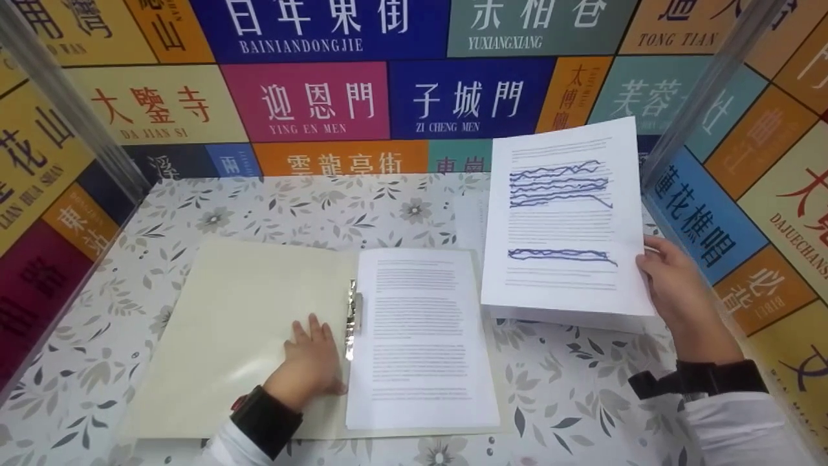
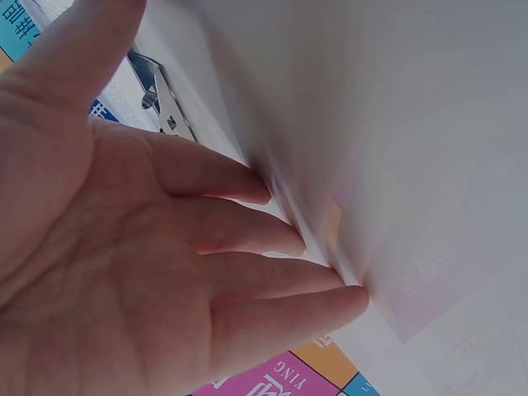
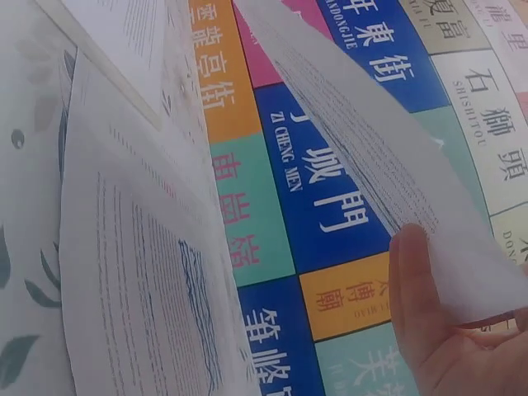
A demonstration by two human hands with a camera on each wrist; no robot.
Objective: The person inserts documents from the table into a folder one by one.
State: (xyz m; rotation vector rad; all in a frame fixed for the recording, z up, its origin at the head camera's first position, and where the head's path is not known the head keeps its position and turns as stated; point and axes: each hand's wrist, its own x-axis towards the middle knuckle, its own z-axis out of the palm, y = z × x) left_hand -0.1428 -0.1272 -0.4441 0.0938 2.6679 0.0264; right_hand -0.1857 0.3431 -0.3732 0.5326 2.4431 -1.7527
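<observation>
A cream folder (image 1: 246, 304) lies spread on the table, with a stack of printed pages (image 1: 420, 330) on its right side beside a metal clip (image 1: 352, 323). My left hand (image 1: 309, 361) rests on the inside of the left cover, fingers extended; the left wrist view shows the fingertips touching the pale cover. Off to the right, my right hand (image 1: 679, 288) pinches the right edge of a printed sheet (image 1: 563, 226) marked with blue scribbled lines. That sheet is raised above the table. The right wrist view shows the thumb on the lifted paper.
Below the raised sheet, another printed sheet (image 3: 132, 247) with blue scribbles lies on the table. A floral cover (image 1: 259, 207) spreads over the tabletop. Colourful panels with Chinese lettering (image 1: 310, 100) stand behind and at both sides, with clear corner posts (image 1: 702, 90).
</observation>
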